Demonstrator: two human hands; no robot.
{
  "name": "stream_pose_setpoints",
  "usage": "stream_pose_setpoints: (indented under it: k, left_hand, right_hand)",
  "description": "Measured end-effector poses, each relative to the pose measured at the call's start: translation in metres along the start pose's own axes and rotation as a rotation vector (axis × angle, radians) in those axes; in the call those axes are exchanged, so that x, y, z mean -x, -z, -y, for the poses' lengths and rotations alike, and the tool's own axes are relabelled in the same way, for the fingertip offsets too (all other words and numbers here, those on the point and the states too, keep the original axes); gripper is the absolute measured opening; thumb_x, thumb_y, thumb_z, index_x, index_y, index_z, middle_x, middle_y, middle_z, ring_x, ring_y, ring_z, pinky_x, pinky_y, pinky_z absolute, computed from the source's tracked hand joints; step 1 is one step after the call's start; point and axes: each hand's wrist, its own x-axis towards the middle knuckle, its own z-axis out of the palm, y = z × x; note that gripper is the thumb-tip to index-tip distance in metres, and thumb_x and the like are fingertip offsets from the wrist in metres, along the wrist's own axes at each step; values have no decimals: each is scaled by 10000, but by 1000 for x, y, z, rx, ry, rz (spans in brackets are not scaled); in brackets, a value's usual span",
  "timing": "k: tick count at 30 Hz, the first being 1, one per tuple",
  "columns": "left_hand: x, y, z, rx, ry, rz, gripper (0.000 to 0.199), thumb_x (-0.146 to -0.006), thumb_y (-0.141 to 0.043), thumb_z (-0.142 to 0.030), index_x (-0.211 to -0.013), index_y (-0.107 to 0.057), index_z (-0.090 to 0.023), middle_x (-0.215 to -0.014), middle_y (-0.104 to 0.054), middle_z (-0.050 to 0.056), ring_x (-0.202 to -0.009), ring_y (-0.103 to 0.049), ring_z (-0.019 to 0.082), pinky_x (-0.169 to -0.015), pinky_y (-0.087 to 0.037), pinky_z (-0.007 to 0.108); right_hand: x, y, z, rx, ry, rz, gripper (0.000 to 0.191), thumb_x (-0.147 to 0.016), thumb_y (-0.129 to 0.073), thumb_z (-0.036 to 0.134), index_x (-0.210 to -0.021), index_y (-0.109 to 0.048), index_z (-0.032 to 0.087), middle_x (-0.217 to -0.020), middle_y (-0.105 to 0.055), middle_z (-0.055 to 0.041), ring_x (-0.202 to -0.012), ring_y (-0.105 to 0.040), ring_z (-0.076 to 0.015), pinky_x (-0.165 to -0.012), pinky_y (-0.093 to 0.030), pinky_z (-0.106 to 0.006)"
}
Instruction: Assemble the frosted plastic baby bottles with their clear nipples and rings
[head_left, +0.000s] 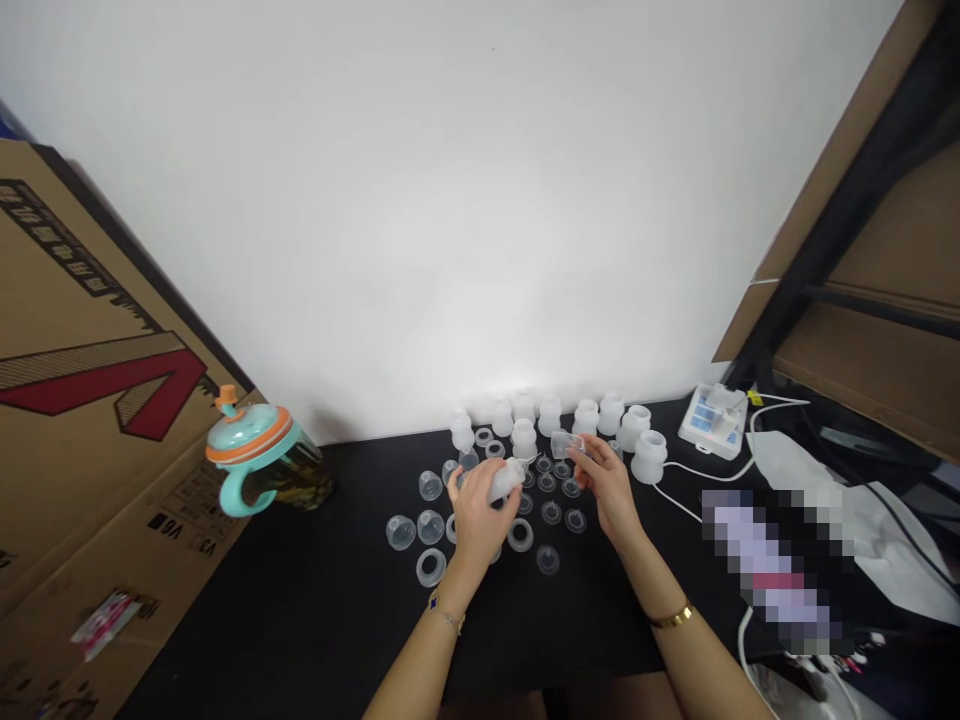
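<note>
My left hand [480, 508] is closed round a small white bottle [505, 480], tilted with its mouth toward the right. In my right hand [604, 485] the fingertips pinch a clear plastic cup-shaped piece [564, 445] lying sideways. Several white bottles [523, 439] stand upright behind the hands, along the wall. Clear dome caps [430, 527] are spread left of my left hand. White screw rings [520, 535] lie on the black table [322, 620], some partly hidden by my left hand. Between my hands are several clear silicone teats [551, 512].
At the left stands a large turquoise-lidded jug [259, 450] with dark liquid, beside a cardboard box [97, 400]. A white power strip [712, 420] with trailing cables is at the right. A pixelated object [776, 570] lies near white sheets [892, 540]. The white wall rises behind.
</note>
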Motion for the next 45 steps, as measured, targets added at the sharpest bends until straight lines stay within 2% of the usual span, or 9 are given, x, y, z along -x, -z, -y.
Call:
stream_pose_setpoints:
  k: [8, 18, 25, 32, 42, 45]
  left_hand:
    - [0, 1, -3, 26, -49, 47, 278, -852, -661, -263, -1127, -623, -247, -1147, -740, 65, -1071, -691, 269, -1121, -263, 500]
    - [2, 0, -3, 39, -56, 77, 286, -857, -676, -298, -1136, -632, -255, -1139, -746, 55, -1055, -698, 262, -1120, -281, 494]
    - [2, 1, -5, 39, -42, 104, 274, -881, -652, -319, -1147, -625, -258, -1139, -745, 69, -1067, -690, 266, -1138, -248, 507]
    - [2, 1, -5, 25, -50, 103, 272, -863, -656, -314, -1128, -644, -257, -1130, -749, 61, -1041, -698, 266, -1122, -285, 505]
    - [4, 1, -7, 40, -54, 101, 273, -871, -655, -301, -1137, -629, -245, -1135, -747, 67, -1043, -698, 258, -1134, -269, 508]
    - [4, 1, -6, 37, -60, 100, 274, -868, -659, -301, -1134, -627, -243, -1138, -746, 66, -1041, -700, 261, -1127, -277, 508]
  right_hand:
    - [4, -4, -1, 33, 6, 72, 451, -679, -846, 410, -1062, -712, 215, -1009, -684, -43, -533, -475, -88, -441, -376, -240]
    - [8, -10, -5, 189, 5, 190, 437, -694, -808, 424, -1064, -730, 205, -1028, -690, -59, -525, -478, -90, -440, -368, -243]
    - [7, -11, -7, 224, -4, 214, 431, -707, -794, 454, -1047, -734, 196, -942, -701, -47, -504, -476, -90, -424, -370, -234]
    - [9, -15, -7, 237, -8, 222, 417, -706, -798, 461, -1021, -740, 195, -870, -711, -31, -476, -460, -90, -418, -362, -234]
    - [10, -15, -8, 252, -32, 246, 438, -707, -793, 455, -1049, -740, 186, -687, -665, -1, -457, -472, -105, -419, -361, -243]
    - [8, -14, -12, 254, -26, 249, 445, -708, -787, 461, -1053, -736, 185, -708, -674, -6, -449, -473, -100, -408, -357, -239]
